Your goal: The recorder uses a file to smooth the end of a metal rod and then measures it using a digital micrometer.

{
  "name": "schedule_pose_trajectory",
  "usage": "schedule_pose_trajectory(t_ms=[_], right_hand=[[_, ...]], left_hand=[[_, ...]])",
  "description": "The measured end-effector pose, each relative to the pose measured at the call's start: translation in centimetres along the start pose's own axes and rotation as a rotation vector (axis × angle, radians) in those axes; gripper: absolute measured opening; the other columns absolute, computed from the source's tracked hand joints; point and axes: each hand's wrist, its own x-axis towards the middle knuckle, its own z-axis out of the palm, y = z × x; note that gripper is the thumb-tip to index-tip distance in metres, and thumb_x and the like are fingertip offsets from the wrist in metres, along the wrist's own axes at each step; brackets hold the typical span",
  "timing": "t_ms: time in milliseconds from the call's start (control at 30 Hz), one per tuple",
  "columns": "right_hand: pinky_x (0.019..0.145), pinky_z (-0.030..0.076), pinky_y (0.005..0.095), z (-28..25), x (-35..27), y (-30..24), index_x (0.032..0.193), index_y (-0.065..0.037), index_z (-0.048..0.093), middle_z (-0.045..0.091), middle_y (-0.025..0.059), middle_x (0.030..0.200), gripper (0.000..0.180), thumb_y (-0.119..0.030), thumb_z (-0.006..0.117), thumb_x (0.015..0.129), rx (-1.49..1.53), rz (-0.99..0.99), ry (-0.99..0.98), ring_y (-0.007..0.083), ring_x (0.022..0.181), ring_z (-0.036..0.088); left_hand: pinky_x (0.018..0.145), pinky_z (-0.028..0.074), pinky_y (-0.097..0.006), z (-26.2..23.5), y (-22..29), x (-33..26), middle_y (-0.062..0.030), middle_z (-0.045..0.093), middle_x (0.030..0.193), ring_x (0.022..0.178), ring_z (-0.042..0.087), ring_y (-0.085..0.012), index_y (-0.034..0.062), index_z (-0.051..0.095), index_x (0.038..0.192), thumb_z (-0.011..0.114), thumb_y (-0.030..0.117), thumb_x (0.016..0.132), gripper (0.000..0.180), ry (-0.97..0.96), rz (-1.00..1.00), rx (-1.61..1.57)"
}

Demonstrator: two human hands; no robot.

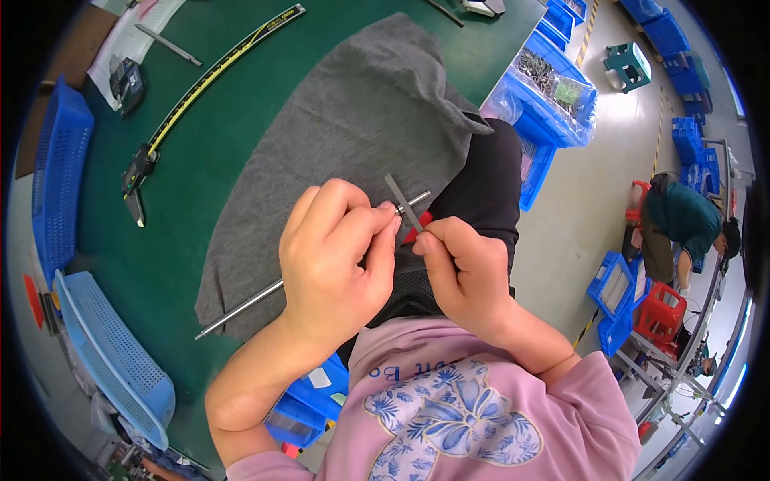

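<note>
**Small part being worked at the tip of a steel rod**

At the far left stand blue baskets [60, 172], one upright along the bench edge, one lower and nearer. On the green mat [200, 168] lies a long caliper [200, 88], its jaws toward the person, with a grey cloth [361, 120] spread to its right, reaching the bench edge.

A thin steel rod [241, 309] runs across the cloth, low at the left and rising to the right. The left hand [337, 256] is closed round its upper part, thumb and forefinger pinched together near the tip, which pokes out just past them. The right hand [461, 276] meets it there, its fingertips pinched on a flat grey strip [401, 200] that stands across the rod's end. Something red shows just beneath the fingers; what it is cannot be told.

The step in hand looks like fitting or gauging the strip at the rod's end. The next move seems to call for a steady rod and fine control of the strip, since both are slim and held by fingertips alone.

Further right, blue bins [553, 96] hold bagged parts, and another person [682, 224] bends over crates on the floor.
</note>
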Motion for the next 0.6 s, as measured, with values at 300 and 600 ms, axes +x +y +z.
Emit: schedule_pose_trajectory(t_ms=[300, 600], right_hand=[[0.040, 0.039, 0.0332, 0.5, 0.3, -0.6, 0.078, -0.004, 0.055, 0.051, 0.0121, 0.054, 0.009, -0.005, 0.062, 0.083, 0.006, 0.040, 0.042, 0.0271, 0.044, 0.054], [0.047, 0.041, 0.0239, -0.7, 0.9, -0.7, 0.080, 0.001, 0.058, 0.058, 0.0084, 0.064, 0.007, 0.003, 0.055, 0.086, -0.056, 0.031, -0.101, 0.0135, 0.049, 0.054]], left_hand=[[0.051, 0.037, -0.028, 0.0, -0.1, 0.1, -0.0082, 0.051, 0.069, 0.059, 0.049, -0.0186, -0.0013, 0.058, 0.070, 0.069, -0.009, 0.067, 0.014, -0.003, -0.017, -0.010], [0.051, 0.037, -0.027, -0.1, -0.1, 0.1, -0.0084, 0.051, 0.069, 0.059, 0.048, -0.0183, -0.0016, 0.057, 0.070, 0.069, -0.010, 0.068, 0.015, -0.027, 0.011, -0.011]])
